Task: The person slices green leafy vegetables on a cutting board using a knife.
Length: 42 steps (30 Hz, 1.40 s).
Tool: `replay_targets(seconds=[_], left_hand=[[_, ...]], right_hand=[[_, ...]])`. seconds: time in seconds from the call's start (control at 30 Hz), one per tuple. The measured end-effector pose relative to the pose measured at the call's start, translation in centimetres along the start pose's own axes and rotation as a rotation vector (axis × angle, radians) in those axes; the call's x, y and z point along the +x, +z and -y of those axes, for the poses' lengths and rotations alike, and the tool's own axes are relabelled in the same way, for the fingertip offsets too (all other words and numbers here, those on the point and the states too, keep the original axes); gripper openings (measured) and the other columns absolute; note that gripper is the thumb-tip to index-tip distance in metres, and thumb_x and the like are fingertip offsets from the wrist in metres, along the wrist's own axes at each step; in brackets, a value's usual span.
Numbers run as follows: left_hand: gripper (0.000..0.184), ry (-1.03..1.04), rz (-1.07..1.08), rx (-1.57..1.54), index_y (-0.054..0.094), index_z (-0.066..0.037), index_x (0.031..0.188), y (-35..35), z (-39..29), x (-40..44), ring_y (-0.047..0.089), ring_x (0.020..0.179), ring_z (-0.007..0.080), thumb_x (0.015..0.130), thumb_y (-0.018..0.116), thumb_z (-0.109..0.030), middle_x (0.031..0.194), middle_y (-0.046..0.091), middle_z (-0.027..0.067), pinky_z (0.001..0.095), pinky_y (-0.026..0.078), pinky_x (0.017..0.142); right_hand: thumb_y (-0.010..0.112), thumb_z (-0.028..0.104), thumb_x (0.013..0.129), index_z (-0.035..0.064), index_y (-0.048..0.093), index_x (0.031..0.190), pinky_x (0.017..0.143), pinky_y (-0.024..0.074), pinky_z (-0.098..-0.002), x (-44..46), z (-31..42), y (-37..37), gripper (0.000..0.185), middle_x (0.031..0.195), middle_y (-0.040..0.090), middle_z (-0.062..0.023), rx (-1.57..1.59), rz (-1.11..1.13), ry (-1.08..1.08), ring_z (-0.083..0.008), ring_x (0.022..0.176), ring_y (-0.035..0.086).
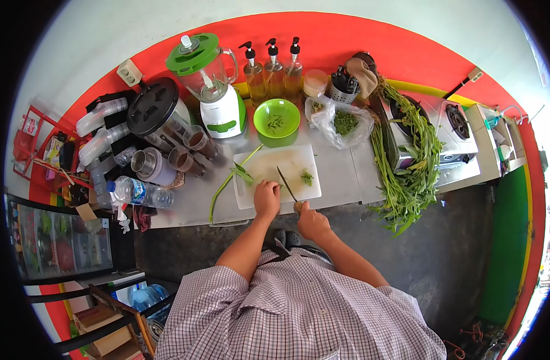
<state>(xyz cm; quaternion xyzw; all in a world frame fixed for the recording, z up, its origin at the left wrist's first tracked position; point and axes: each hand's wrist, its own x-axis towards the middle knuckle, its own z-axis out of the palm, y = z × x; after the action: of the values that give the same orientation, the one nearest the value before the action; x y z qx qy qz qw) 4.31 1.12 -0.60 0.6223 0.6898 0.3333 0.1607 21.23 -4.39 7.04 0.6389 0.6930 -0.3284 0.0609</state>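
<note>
Knife [288,186] is gripped by its handle in closed right hand [314,223], blade angled over cutting board [287,157], apparently for control. Left hand [266,201] is curled over board; contents can't be told. Chopped greens [306,177] are set right of blade, seemingly clear of fingers.

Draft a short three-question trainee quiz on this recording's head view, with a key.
1. Which hand grips the dark-bladed, brown-handled knife?
2. True or false: the long, leafy green bundle lies partly over the silver gas stove.
3. How many clear, black-topped pump bottles stand in a row beside the white-and-green blender?

Key: 1. The right hand; 2. True; 3. Three.
</note>
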Motion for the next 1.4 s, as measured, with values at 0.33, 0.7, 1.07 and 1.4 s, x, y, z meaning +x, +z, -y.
replay_targets(seconds=[0.33, 0.7, 1.07, 1.4], left_hand=[[0.018, 0.024, 0.040, -0.068, 0.073, -0.008, 0.095, -0.5, 0.3, -0.4, 0.062, 0.096, 0.0308, 0.079, 0.080, -0.011, 0.093, 0.065, 0.0077, 0.0407, 0.050, 0.085], [0.010, 0.049, -0.058, -0.049, 0.073, -0.007, 0.088, 0.3, 0.0, -0.3, 0.060, 0.090, 0.0327, 0.087, 0.073, -0.017, 0.091, 0.064, 0.0086, 0.0440, 0.049, 0.083], [0.017, 0.022, -0.094, -0.113, 0.073, -0.005, 0.089, 0.1, -0.4, -0.8, 0.062, 0.093, 0.0325, 0.075, 0.081, -0.011, 0.092, 0.066, 0.0091, 0.0425, 0.049, 0.084], [0.020, -0.002, -0.033, -0.155, 0.073, -0.009, 0.094, -0.4, -0.5, -0.7, 0.060, 0.097, 0.0308, 0.076, 0.081, -0.009, 0.096, 0.066, 0.0067, 0.0438, 0.049, 0.088]], right_hand=[[0.052, 0.013, 0.093, -0.0091, 0.040, 0.138, 0.075, 0.0599, -0.0501, -1.8, 0.8, 0.3, 0.051, 0.094, 0.073, -0.0259, -0.106, -0.027, 0.008, -0.0420, 0.086, 0.074], [0.058, 0.011, 0.090, -0.0048, 0.044, 0.120, 0.077, 0.0601, -0.0479, -1.2, 1.4, -1.8, 0.037, 0.096, 0.073, -0.0259, -0.137, 0.055, 0.014, -0.0402, 0.090, 0.075], [0.060, 0.013, 0.089, -0.0041, 0.044, 0.119, 0.079, 0.0601, -0.0471, -1.2, 2.2, -2.1, 0.037, 0.096, 0.074, -0.0246, -0.168, 0.071, 0.007, -0.0389, 0.091, 0.075], [0.057, 0.007, 0.090, -0.0116, 0.030, 0.141, 0.083, 0.0586, -0.0482, 0.1, 0.6, 1.7, 0.061, 0.101, 0.071, -0.0301, -0.122, 0.071, 0.017, -0.0434, 0.095, 0.072]])
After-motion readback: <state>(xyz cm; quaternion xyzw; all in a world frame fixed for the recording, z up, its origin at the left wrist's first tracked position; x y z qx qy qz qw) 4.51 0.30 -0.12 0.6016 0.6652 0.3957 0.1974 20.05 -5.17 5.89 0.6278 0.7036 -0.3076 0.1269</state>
